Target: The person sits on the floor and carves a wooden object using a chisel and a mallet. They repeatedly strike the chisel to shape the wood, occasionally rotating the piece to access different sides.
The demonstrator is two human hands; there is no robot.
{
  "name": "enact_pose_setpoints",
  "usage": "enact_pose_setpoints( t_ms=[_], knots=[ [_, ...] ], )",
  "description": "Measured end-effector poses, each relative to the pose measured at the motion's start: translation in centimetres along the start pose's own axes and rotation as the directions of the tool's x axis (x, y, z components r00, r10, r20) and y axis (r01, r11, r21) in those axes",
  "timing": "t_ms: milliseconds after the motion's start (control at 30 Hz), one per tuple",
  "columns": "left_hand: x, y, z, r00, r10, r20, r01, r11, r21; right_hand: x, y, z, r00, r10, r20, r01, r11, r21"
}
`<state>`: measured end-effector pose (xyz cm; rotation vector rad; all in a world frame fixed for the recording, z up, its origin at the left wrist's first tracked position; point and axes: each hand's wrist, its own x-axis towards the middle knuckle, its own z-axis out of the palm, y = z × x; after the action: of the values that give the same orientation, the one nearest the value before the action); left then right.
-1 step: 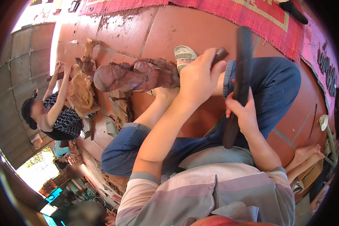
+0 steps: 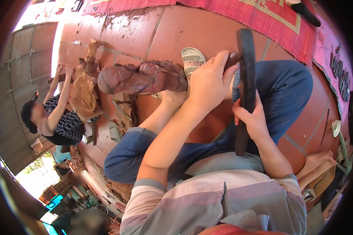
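A reddish-brown wood carving (image 2: 145, 78) with rounded, worked shapes lies ahead of me, its near end beside my sandalled foot. My left hand (image 2: 208, 84) is closed round a chisel (image 2: 233, 59); only the dark butt of its handle shows past the thumb, and the blade is hidden. In my right hand (image 2: 253, 117) is a long dark club-like mallet (image 2: 246, 74), gripped below its middle. The mallet's upper part is at the chisel's butt, touching or nearly so.
At left a person in a dark cap (image 2: 62, 121) reaches over another rough wood carving (image 2: 83, 92). A red woven mat (image 2: 227, 15) lies across the tiled floor (image 2: 176, 31). Several dark tools (image 2: 340, 74) rest on a pink cloth. Another person's bare feet (image 2: 319, 162) show at right.
The upper end of the mallet has swung left, up to the chisel's butt. My left hand has barely moved, and the carving lies in the same place.
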<state>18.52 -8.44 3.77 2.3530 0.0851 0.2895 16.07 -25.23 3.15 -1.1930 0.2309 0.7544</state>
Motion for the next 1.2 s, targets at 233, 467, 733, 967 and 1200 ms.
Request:
enact_pose_setpoints(
  t_ms=[233,467,733,967,1200],
  knots=[
    [-2.2,0.2,-1.6,0.903,0.388,0.183,-0.405,0.912,0.070,0.6,-4.2,-2.3,0.996,-0.061,0.062,0.071,0.982,-0.173],
    [-7.2,-4.3,-0.4,0.910,0.384,0.157,-0.409,0.890,0.199,0.4,-12.2,-4.7,0.743,-0.550,0.381,0.561,0.201,-0.803],
    [-7.6,-6.6,0.8,0.916,0.390,0.095,-0.398,0.854,0.335,3.0,-13.6,-4.3,0.321,-0.301,0.898,0.709,-0.553,-0.438],
    [-7.7,-7.4,1.6,0.917,0.389,0.092,-0.394,0.839,0.376,5.8,-11.0,-3.2,0.041,-0.097,0.994,0.840,-0.536,-0.087],
    [-7.9,-8.3,1.6,0.911,0.401,0.102,-0.408,0.834,0.371,9.6,-9.1,-1.5,-0.012,0.000,1.000,0.771,-0.637,0.010]
  ],
)
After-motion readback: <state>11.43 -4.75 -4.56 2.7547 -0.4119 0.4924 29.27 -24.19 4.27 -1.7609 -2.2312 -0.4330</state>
